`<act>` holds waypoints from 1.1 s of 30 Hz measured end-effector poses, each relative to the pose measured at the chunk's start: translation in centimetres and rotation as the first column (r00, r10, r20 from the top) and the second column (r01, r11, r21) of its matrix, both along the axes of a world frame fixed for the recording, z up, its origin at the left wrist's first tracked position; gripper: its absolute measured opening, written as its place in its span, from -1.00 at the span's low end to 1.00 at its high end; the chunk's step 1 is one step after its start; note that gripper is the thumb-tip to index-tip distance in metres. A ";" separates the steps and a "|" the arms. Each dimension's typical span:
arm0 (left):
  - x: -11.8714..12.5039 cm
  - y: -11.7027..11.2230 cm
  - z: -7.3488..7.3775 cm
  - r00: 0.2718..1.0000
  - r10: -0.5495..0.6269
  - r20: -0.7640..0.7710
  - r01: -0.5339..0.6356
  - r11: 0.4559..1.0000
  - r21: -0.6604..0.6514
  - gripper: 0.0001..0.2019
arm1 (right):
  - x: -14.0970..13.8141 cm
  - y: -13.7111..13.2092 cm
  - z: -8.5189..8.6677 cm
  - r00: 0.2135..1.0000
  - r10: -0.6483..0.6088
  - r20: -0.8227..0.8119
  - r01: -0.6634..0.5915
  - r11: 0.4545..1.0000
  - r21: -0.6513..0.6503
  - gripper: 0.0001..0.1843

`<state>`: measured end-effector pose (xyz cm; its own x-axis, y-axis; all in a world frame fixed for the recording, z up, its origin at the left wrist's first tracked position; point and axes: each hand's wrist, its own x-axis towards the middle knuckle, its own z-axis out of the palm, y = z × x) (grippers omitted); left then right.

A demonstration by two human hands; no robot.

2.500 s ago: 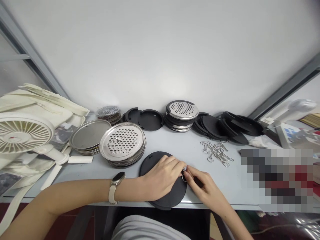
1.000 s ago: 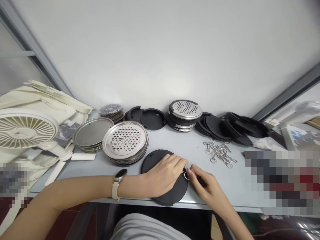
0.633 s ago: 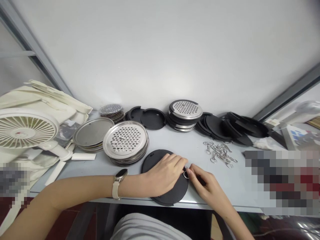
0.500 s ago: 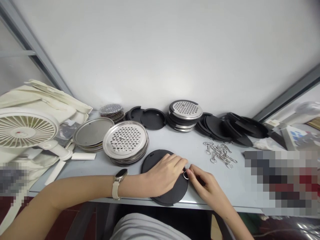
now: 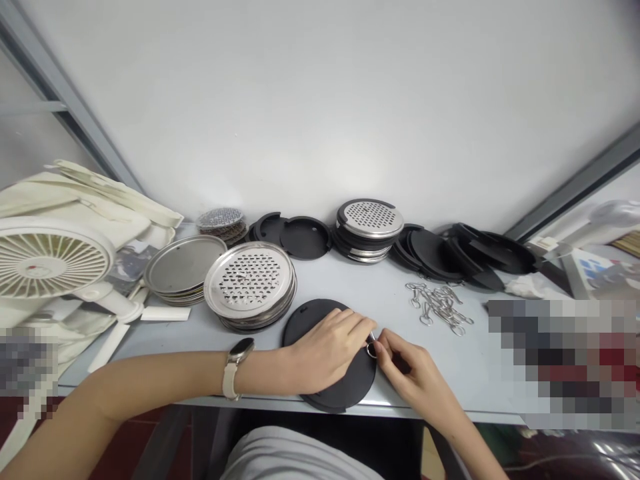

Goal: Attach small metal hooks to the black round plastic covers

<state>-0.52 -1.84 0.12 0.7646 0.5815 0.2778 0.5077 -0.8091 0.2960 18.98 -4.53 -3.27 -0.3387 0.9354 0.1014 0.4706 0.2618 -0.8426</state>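
Head camera, the only feed I have at my remote post: a person's left hand [image 5: 327,347] lies palm down across a black disc [image 5: 357,379], fingers together and curled over its right edge. I cannot tell what those hidden fingertips grip. The right hand [image 5: 410,367], beside the disc, is closed to a narrow pinch, thumb and finger on a ringed wire hook [image 5: 373,337].

Little has changed over the past second: both hands stay at the same spot on the rim and the framing has barely drifted, which I take as the fine work there being unfinished.

The hook sits at the disc's right edge, its ring toward the wearer and its long axis running away from the body, up to the left fingertips, where its far end is covered. The disc lies flat at the front of the grey table [image 5: 350,283]; being round, it shows no long axis, but a small slot marks its far left side.

Behind the right hand is a loose pile of similar hooks [image 5: 437,305]; to the left, a stack of perforated metal plates [image 5: 250,280].
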 end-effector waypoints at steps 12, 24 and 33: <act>-0.3 0.0 0.0 0.998 -0.056 0.008 0.056 0.998 -0.021 -0.76 | 0.2 -0.1 0.0 0.999 -0.039 0.026 0.038 0.998 0.056 -0.63; -0.1 -0.1 0.1 1.000 0.014 -0.020 -0.013 0.999 0.037 -0.84 | -0.1 -0.1 0.2 0.998 -0.050 0.044 0.046 0.996 0.080 -0.63; 0.0 -0.1 0.1 0.995 0.092 0.038 -0.092 0.996 -0.013 -0.81 | 0.0 0.0 0.3 0.998 -0.016 0.054 0.013 0.999 0.041 -0.63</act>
<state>-0.52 -1.96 0.18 0.6966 0.6519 0.2996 0.5676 -0.7562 0.3255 18.96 -4.54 -2.95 -0.3312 0.9357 0.1214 0.5191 0.2881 -0.8047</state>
